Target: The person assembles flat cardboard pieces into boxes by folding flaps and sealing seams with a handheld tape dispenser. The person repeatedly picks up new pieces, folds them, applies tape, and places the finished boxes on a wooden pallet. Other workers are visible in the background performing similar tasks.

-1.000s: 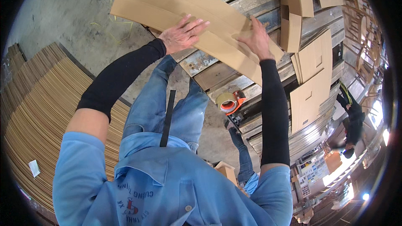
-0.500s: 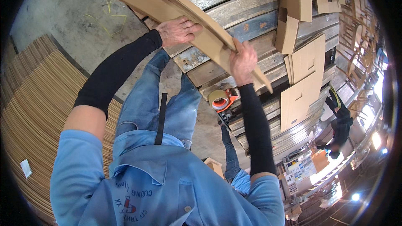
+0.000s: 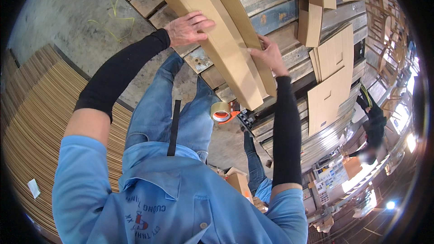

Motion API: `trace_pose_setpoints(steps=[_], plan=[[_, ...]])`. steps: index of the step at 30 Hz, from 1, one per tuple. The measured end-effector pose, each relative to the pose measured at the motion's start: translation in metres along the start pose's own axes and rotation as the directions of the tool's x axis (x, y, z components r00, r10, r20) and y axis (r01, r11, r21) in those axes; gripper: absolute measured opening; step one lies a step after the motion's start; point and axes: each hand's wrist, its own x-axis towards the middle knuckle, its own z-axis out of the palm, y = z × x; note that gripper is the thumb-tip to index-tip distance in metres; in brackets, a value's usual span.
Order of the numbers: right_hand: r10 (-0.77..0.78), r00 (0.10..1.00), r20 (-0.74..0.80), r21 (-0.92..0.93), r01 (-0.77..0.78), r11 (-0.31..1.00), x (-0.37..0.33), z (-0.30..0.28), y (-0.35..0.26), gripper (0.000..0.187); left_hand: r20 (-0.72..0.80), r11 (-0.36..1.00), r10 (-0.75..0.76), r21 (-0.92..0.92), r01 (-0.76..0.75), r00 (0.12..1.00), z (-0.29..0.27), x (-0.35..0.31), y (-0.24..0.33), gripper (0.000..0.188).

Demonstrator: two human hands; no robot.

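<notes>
A long folded cardboard box blank lies slantwise on the slatted wooden table, creased lengthwise into a broad panel and a narrow side flap. On its near left edge rests my left hand, open, fingers laid over the panel. My right hand touches the side flap near the lower right end, thumb and forefinger spread apart; its other fingers are partly hidden. Below that end sits an orange tape dispenser with a roll of tan tape, at the table's edge.
Flat cardboard sheets and folded cardboard pieces lie on the table to the right. A large stack of cardboard stands at my left. One person in dark clothes is far right; another person's leg shows below the table.
The cardboard has turned over, so its broad panel faces up and the narrow flap lies on the far side. My right hand has loosened from its closed grip, fingers spreading.
</notes>
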Motion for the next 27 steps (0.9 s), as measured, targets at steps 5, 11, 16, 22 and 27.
trace_pose_setpoints(steps=[5, 11, 16, 22, 27], plan=[[0.270, 0.931, 0.247, 0.097, -0.301, 0.949, 0.005, -0.008, -0.024, 0.081, 0.071, 0.999, -0.046, 0.007, 0.045, 0.996, -0.001, 0.002, 0.009, 0.032], [0.110, 0.989, 0.096, -0.121, -0.098, 0.988, 0.003, 0.010, -0.031, 0.083, 0.039, 0.986, -0.124, 0.114, 0.119, 0.991, 0.002, 0.012, 0.012, 0.019], [-0.165, 0.985, -0.058, -0.584, 0.100, 0.806, 0.020, -0.028, -0.069, 0.086, -0.115, 0.923, -0.304, 0.210, 0.322, 0.946, 0.016, 0.042, -0.004, 0.028], [-0.276, 0.911, -0.308, -0.827, -0.112, 0.551, 0.025, -0.013, -0.099, 0.085, -0.187, 0.882, -0.363, 0.248, 0.402, 0.913, 0.026, 0.067, -0.019, 0.020], [-0.364, 0.811, -0.458, -0.799, -0.196, 0.568, -0.004, 0.043, -0.068, 0.097, -0.085, 0.903, -0.295, 0.299, 0.307, 0.952, 0.021, 0.071, -0.024, 0.019]])
